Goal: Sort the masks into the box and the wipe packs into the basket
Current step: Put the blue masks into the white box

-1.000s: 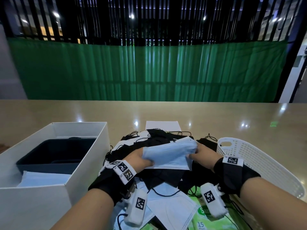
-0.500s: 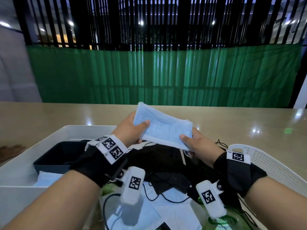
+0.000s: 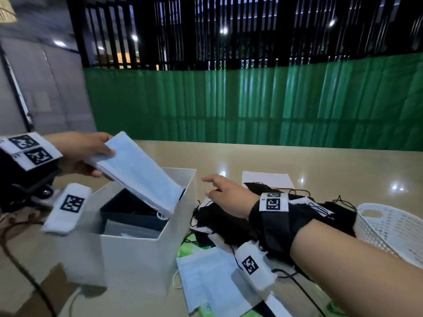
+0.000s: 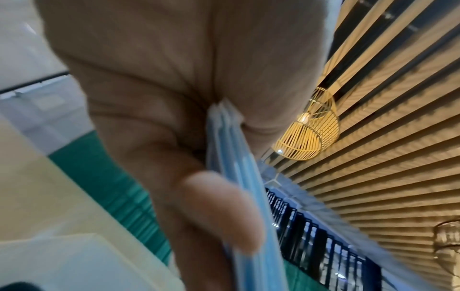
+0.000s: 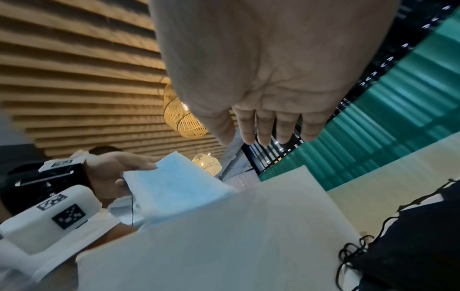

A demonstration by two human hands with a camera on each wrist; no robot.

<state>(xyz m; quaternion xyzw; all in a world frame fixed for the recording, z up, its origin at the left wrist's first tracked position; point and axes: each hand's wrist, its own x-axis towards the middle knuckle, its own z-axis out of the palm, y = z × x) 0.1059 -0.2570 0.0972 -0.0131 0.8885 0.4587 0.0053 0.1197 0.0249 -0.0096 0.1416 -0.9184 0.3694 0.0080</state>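
Note:
My left hand (image 3: 89, 154) pinches a stack of light blue masks (image 3: 139, 172) by one end, thumb on top. The stack tilts down over the open white box (image 3: 146, 245), its lower end just inside. The left wrist view shows the mask stack's edges (image 4: 239, 177) clamped between thumb and fingers. My right hand (image 3: 219, 191) hovers with straight fingers, holding nothing, above the pile of black masks (image 3: 229, 223); its fingers (image 5: 263, 128) show spread and bare in the right wrist view. Green wipe packs (image 3: 190, 248) peek out under white masks (image 3: 212, 277) near me.
A white perforated basket (image 3: 393, 227) stands at the right edge of the tan table (image 3: 297, 161). Inside the box sits a dark inner tray (image 3: 128, 209). A black cable (image 3: 20, 266) trails over the table at the left. A green curtain closes off the far side.
My right hand has let go of the blue mask stack and dropped over the black pile. My left hand has carried the stack left and tipped it over the box. The view has swung left.

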